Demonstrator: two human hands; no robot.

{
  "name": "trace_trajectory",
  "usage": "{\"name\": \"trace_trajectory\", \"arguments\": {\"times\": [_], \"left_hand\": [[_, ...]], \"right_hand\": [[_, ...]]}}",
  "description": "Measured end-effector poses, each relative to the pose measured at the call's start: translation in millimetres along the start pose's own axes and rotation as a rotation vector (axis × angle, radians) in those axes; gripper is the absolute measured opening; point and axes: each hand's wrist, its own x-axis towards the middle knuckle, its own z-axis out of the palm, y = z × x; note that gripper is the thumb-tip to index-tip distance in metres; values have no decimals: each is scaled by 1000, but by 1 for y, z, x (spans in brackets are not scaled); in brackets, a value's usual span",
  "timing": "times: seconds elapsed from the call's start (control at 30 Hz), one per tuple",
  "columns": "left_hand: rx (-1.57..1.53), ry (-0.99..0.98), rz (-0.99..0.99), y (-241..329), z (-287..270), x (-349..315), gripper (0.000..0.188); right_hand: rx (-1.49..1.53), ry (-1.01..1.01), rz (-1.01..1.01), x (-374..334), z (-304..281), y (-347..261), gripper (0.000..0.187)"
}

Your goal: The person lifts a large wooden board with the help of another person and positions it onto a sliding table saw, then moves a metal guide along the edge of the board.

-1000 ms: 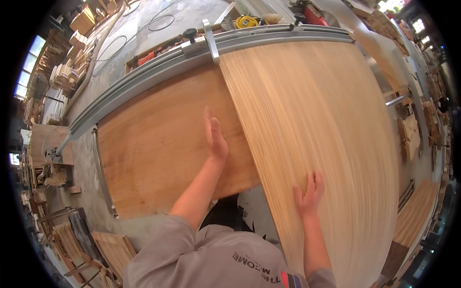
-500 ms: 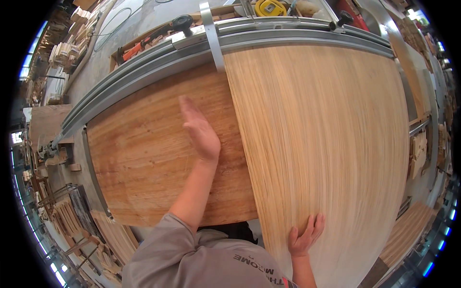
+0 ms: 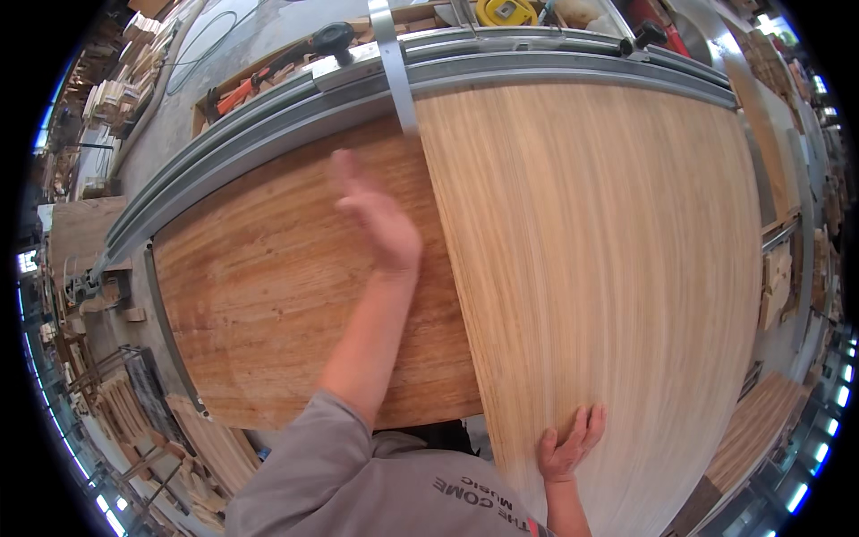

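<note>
A large pale wooden panel with straight grain [image 3: 599, 251] covers the right of the table. Its far end meets a grey metal rail [image 3: 528, 64], and a flat metal stop arm [image 3: 395, 76] reaches from the rail to its far left corner. My left hand [image 3: 383, 224] is blurred, fingers stretched forward and empty, over the reddish-brown wooden tabletop [image 3: 277, 286] just left of the panel's edge; whether it touches the wood I cannot tell. Flat on the near part of the panel rests my right hand [image 3: 565, 447], fingers spread, holding nothing.
Black clamp knobs [image 3: 333, 42] stick up along the rail. Behind it, a tray holds a yellow tape measure [image 3: 506, 12] and an orange-handled tool [image 3: 237, 95]. Stacked boards [image 3: 756, 430] lie at the right, and racks of wood strips [image 3: 121, 394] stand at the left.
My left hand has moved slightly forward and right, toward the panel's edge. My right hand keeps almost the same place on the panel.
</note>
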Motion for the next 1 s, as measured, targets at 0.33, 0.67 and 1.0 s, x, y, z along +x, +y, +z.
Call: {"name": "trace_trajectory", "arguments": {"times": [0.33, 0.67, 1.0], "left_hand": [[-50, -16, -50, 6, -8, -12, 92], [-34, -64, -14, 7, -6, -15, 91], [417, -151, -77, 27, -19, -31, 48]], "right_hand": [[11, -7, -9, -19, -9, -2, 57], [14, -9, -3, -23, -10, 0, 56], [-4, 16, 0, -18, -10, -1, 56]]}}
